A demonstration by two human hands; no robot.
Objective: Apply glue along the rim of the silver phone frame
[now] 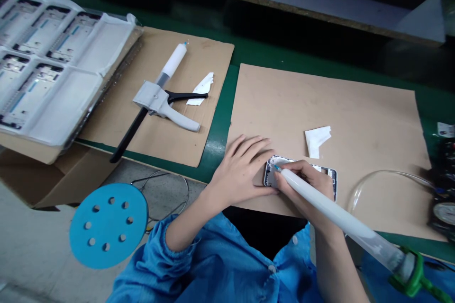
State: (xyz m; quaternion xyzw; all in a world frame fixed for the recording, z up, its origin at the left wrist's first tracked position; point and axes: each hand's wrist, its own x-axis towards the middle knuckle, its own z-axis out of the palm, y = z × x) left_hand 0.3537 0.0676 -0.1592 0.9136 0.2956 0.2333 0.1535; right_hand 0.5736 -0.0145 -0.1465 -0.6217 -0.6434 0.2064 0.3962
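A phone frame [323, 170] lies flat on the cardboard in front of me, its middle covered by my right hand. My left hand [241, 170] holds the frame's left end between thumb and forefinger, the other fingers spread over the cardboard. In my right hand [309, 184] is a long white dispensing syringe [327, 203], gripped like a pen near its front. Its blue needle tip is down at the left part of the frame; whether it touches cannot be made out. A green fitting [408, 274] sits on the syringe's rear end.
A grey dispensing gun [152, 97] with a white cartridge lies on the left cardboard [199, 151]. White trays [81, 90] of phone frames stand far left. White paper scraps lie near the gun and beyond the frame [316, 139]. A clear tube [369, 175] and dark gauge [444, 213] are at right.
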